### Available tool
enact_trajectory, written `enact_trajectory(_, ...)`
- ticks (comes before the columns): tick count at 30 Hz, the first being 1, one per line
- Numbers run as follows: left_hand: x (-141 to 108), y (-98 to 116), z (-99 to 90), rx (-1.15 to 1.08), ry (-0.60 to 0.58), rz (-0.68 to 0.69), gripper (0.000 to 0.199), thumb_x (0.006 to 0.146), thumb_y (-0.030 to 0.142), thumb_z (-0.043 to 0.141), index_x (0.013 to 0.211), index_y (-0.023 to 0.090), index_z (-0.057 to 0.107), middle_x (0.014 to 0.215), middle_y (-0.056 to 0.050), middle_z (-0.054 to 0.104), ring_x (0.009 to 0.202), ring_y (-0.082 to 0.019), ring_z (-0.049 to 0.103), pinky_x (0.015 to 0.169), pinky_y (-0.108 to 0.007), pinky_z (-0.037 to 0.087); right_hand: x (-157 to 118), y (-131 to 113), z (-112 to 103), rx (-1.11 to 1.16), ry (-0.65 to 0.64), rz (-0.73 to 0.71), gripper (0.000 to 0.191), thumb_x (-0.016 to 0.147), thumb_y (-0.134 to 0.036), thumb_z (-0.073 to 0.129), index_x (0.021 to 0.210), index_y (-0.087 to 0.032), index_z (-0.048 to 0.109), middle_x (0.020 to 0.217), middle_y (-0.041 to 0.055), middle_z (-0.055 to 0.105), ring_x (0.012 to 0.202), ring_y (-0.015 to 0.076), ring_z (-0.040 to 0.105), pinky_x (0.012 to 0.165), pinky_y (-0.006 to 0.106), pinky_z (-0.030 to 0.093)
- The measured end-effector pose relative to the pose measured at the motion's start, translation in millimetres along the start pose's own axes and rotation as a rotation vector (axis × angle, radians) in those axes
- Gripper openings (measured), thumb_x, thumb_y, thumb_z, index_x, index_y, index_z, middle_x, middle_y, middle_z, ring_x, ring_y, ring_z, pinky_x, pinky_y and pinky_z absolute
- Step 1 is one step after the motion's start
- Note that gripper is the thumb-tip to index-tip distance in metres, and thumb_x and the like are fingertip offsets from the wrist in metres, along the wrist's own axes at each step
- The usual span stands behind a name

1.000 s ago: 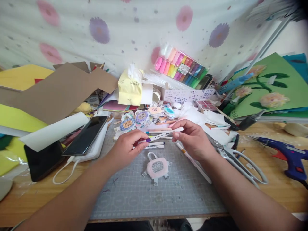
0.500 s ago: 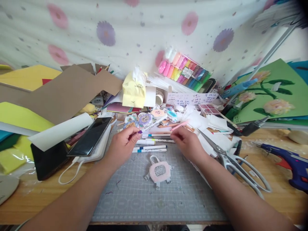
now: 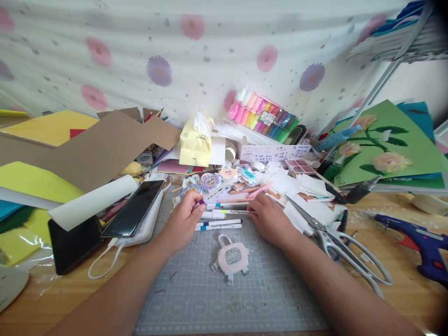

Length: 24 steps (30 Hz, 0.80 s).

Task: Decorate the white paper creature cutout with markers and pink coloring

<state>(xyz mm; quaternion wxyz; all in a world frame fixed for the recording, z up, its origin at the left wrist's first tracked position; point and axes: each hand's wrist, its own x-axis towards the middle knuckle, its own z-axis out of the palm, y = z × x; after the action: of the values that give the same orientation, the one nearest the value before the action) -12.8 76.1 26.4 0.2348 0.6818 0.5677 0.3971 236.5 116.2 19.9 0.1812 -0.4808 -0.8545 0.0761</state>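
Observation:
My left hand (image 3: 185, 217) is closed on a purple-tipped marker (image 3: 201, 202) at the left end of the marker row. My right hand (image 3: 269, 217) has its fingers curled round the right end of a green-banded marker (image 3: 234, 212). Between the hands lies a thick white marker (image 3: 213, 215), with a blue-banded marker (image 3: 224, 204) behind it. Two more markers (image 3: 220, 227) lie in front. Nearer on the grey cutting mat (image 3: 196, 298), a pink fuzzy tag (image 3: 233, 257) with a grey centre and a loop rests flat, touched by neither hand.
Scissors (image 3: 324, 233) lie beside my right forearm, with a blue glue gun (image 3: 427, 247) farther right. A phone (image 3: 135, 210) rests on a white device at left. Behind are decorated pieces (image 3: 211, 182), paper scraps, a tissue pack (image 3: 196, 142) and coloured clay (image 3: 264, 114).
The view has tilted up slightly. My right hand has moved from the pink pen down to the green-banded marker. My left hand still grips the purple-tipped marker.

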Motion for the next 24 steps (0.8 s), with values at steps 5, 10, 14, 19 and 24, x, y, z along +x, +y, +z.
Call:
enact_trajectory(5, -4, 7, -3.8, -0.049, 0.04, 0.012, 0.031, 0.089, 0.042, 0.046, 0.067, 0.023, 0.034, 0.06, 0.006, 0.035, 0.057, -0.013, 0.038, 0.053, -0.025, 0.034, -11, -2, -23, 0.567, 0.083, -0.135, 0.006, 0.086, -0.022, 0.059, 0.081, -0.02, 0.061, 0.075, 0.0019, 0.063, 0.069, 0.0164, 0.056, 0.064, 0.028, 0.046)
enact_trajectory(10, -7, 19, -5.6, -0.117, -0.172, 0.061, 0.025, 0.093, 0.039, 0.039, 0.08, 0.023, 0.053, 0.058, 0.005, 0.049, 0.056, -0.015, 0.046, 0.056, -0.026, 0.038, -16, -13, -30, 1.104, 0.168, -0.114, 0.012, 0.077, -0.028, 0.07, 0.074, -0.019, 0.063, 0.062, -0.0019, 0.058, 0.055, 0.012, 0.05, 0.053, 0.025, 0.04)
enact_trajectory(14, -14, 31, -0.2, -0.146, -0.38, 0.059, 0.036, 0.093, 0.042, 0.039, 0.067, 0.021, 0.053, 0.06, 0.002, 0.052, 0.059, -0.014, 0.048, 0.058, -0.026, 0.039, -16, -23, -20, 1.336, 0.216, -0.014, 0.02, 0.073, -0.034, 0.075, 0.071, -0.02, 0.062, 0.058, -0.0042, 0.053, 0.051, 0.0105, 0.044, 0.049, 0.024, 0.036)
enact_trajectory(19, -25, 48, 10.9, -0.189, -0.546, 0.03, 0.029, 0.09, 0.043, 0.046, 0.073, 0.021, 0.056, 0.06, 0.003, 0.052, 0.057, -0.014, 0.048, 0.054, -0.025, 0.037, -23, -37, -16, 1.437, -0.075, -0.058, 0.031, 0.069, -0.04, 0.079, 0.068, -0.02, 0.056, 0.057, -0.0046, 0.053, 0.048, 0.009, 0.043, 0.045, 0.022, 0.033)
enact_trajectory(24, -29, 62, 10.6, -0.128, -0.543, 0.078, 0.029, 0.089, 0.038, 0.046, 0.068, 0.02, 0.055, 0.058, 0.004, 0.055, 0.054, -0.012, 0.049, 0.053, -0.023, 0.037, -31, -44, -29, 1.34, -0.255, -0.1, 0.021, 0.084, -0.033, 0.064, 0.072, -0.017, 0.06, 0.061, -0.0002, 0.062, 0.049, 0.0095, 0.053, 0.046, 0.021, 0.044)
